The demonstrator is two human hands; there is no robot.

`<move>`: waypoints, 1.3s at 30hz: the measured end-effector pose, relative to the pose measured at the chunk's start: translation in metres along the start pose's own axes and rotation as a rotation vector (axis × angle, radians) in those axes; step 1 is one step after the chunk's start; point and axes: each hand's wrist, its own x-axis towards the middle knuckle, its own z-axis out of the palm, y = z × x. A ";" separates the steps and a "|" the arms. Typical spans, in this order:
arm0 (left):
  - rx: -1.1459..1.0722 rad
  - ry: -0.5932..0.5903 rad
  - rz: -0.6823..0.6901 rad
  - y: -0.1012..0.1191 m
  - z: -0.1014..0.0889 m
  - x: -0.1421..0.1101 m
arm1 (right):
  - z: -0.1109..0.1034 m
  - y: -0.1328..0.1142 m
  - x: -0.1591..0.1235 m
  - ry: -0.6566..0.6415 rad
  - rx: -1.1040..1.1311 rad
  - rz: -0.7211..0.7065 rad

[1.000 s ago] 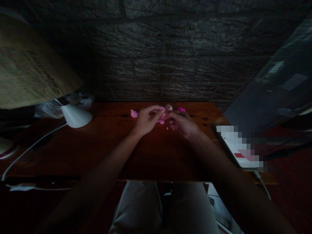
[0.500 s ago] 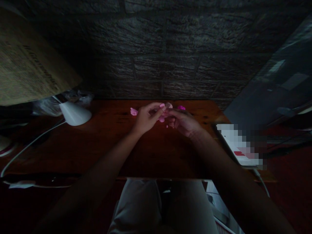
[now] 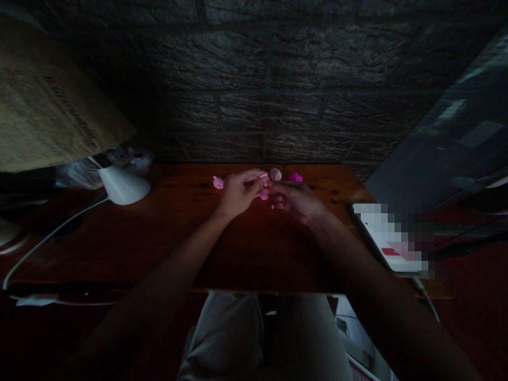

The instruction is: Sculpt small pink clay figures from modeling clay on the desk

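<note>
Dimly lit, the view looks down on a wooden counter (image 3: 254,248) that crosses the middle of the frame below a dark brick wall (image 3: 238,63). Near the counter's far edge, at the centre of the frame, two bare hands meet over small pieces of a soft-looking pink material.

The left hand (image 3: 239,193) has its thumb and fingers clamped on a small pink piece (image 3: 264,175). The right hand (image 3: 299,201) comes in from the right with its fingertips close together at the same piece; whether they grip it or only touch it, I cannot tell. Another pink piece (image 3: 262,196) shows just below the meeting fingertips, partly hidden by them.

Three lumps lie apart on the counter around the hands: a light pink lump (image 3: 218,182) just left of the left hand, a pale lump (image 3: 275,174) just beyond the fingertips, and a magenta lump (image 3: 295,177) behind the right hand.

As for progress, the handwork looks partway along: one piece is being worked, its shape too small and dark to judge as finished, while the three lumps sit separate, out of the fingers' grasp.
</note>
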 end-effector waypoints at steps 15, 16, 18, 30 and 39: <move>-0.229 -0.010 -0.285 0.013 0.000 0.002 | 0.001 -0.003 -0.002 0.000 -0.027 -0.048; -0.240 -0.017 -0.294 0.014 0.000 0.002 | 0.002 -0.003 -0.002 0.007 -0.023 -0.043; -0.267 -0.032 -0.309 0.014 0.000 0.002 | 0.002 -0.003 -0.002 0.008 -0.019 -0.037; -0.386 -0.029 -0.417 0.017 -0.001 0.001 | 0.004 -0.003 -0.002 0.018 -0.085 -0.082; -0.323 -0.115 -0.308 0.010 -0.002 0.002 | 0.002 0.003 0.001 0.044 -0.130 -0.109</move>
